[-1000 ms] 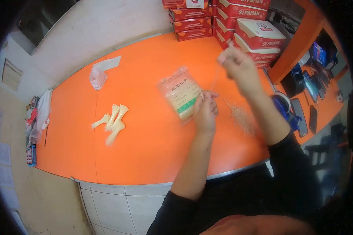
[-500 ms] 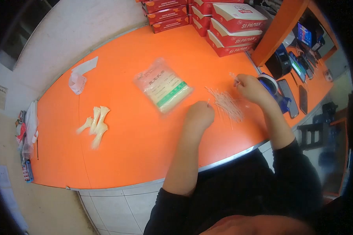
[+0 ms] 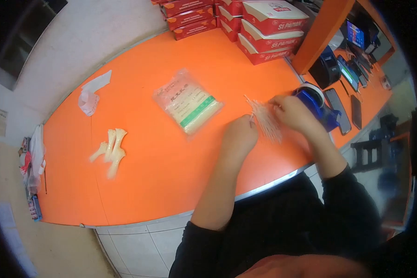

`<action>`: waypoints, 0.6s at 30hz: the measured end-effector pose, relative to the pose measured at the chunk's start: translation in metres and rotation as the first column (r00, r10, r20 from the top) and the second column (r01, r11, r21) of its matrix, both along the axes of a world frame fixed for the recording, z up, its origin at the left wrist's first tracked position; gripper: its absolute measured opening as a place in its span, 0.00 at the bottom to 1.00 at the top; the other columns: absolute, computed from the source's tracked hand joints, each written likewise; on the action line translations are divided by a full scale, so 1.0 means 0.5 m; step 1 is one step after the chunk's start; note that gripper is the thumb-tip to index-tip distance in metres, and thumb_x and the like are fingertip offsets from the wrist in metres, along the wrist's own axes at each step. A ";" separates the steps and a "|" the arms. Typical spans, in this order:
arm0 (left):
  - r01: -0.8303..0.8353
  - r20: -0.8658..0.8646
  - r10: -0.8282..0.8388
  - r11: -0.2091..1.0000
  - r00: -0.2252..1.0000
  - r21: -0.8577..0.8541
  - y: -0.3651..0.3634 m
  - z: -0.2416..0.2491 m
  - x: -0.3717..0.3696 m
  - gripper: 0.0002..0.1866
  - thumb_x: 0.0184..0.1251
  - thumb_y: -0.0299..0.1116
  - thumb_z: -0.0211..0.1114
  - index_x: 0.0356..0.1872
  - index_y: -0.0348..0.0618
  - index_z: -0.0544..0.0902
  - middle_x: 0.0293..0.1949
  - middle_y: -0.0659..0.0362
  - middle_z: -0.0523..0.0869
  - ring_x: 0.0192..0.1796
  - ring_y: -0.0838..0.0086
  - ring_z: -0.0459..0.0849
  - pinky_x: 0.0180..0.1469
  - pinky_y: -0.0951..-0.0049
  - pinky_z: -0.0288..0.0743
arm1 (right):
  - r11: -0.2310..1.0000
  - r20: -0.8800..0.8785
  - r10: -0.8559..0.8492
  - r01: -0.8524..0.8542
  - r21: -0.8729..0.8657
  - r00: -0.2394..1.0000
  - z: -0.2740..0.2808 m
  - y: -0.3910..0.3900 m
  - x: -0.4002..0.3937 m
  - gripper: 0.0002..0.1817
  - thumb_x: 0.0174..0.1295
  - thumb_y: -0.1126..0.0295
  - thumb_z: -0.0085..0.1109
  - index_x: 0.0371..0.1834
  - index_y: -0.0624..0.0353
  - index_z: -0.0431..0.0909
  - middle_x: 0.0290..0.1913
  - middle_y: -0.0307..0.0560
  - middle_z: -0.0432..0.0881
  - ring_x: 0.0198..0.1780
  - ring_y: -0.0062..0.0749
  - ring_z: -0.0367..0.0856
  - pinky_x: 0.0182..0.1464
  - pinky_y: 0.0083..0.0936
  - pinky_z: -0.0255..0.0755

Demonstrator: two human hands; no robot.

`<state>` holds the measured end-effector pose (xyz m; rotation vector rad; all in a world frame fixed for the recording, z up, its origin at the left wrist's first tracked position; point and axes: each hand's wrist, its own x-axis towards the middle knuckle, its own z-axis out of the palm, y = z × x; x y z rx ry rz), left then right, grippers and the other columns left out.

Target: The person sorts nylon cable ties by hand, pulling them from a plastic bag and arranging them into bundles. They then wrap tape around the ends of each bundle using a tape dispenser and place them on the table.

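A loose pile of thin pale sticks (image 3: 265, 119) lies on the orange counter (image 3: 171, 153). My left hand (image 3: 240, 137) rests at the pile's left edge, fingers curled, pinching a stick end. My right hand (image 3: 292, 113) covers the pile's right side, fingers closed on the sticks. A clear plastic packet with a green band (image 3: 188, 106) lies flat to the left of both hands. Further left sit several small tied cream bundles (image 3: 110, 149).
Red and white boxes (image 3: 259, 28) are stacked at the counter's far edge. A blue tape dispenser (image 3: 317, 104) stands just right of my right hand, with phones (image 3: 345, 111) beyond. A crumpled white bag (image 3: 90, 95) lies far left. The counter's metal edge (image 3: 264, 185) runs near my body.
My left hand put the packet down on the counter and came to the sticks. My right hand dropped from mid-air onto the pile and slid left over it.
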<state>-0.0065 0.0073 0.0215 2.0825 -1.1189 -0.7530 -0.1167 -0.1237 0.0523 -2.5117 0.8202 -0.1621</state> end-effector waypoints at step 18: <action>-0.351 -0.152 0.327 0.918 0.933 -0.185 0.013 -0.029 0.059 0.12 0.60 0.31 0.46 0.33 0.35 0.76 0.33 0.45 0.80 0.40 0.55 0.78 0.44 0.62 0.70 | 0.485 -0.377 0.799 -0.873 -0.058 0.469 0.037 0.088 0.597 0.13 0.49 0.63 0.54 0.32 0.63 0.76 0.27 0.47 0.78 0.30 0.34 0.75 0.32 0.29 0.68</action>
